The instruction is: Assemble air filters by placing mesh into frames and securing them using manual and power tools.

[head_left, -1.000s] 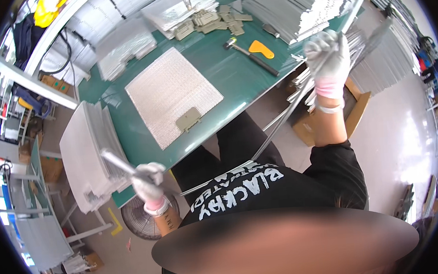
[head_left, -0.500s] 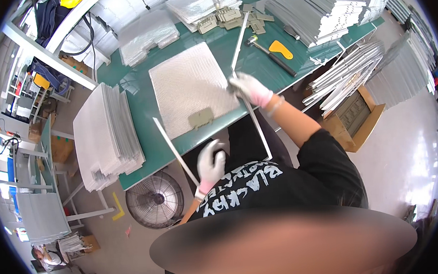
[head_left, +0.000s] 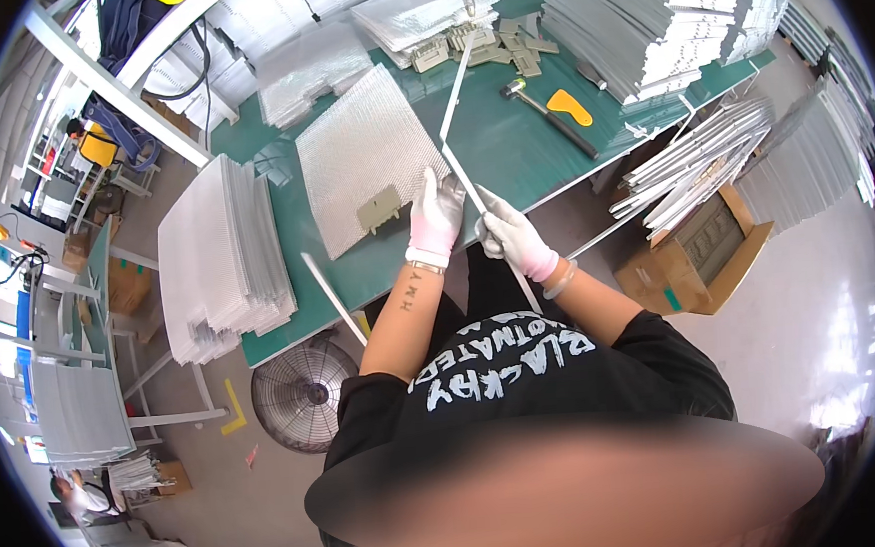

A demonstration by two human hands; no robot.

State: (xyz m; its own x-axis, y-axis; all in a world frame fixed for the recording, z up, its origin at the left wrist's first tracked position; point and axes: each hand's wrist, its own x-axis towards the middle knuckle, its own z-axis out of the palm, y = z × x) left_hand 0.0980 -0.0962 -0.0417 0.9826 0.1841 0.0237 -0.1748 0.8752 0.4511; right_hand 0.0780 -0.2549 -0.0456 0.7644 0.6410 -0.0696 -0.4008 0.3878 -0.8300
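Both hands, left hand (head_left: 436, 216) and right hand (head_left: 512, 237), grip metal strip (head_left: 461, 167) at table edge (head_left: 553, 198).

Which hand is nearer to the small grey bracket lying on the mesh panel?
Left. The left hand is right beside the grey bracket, just off its right edge. The right hand is farther right, past the left hand, gripping the metal strip.

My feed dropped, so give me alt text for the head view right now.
Both gloved hands, left hand and right hand, grip a long metal strip at the near edge of a green table. A mesh panel lies left of them, a hammer beyond.
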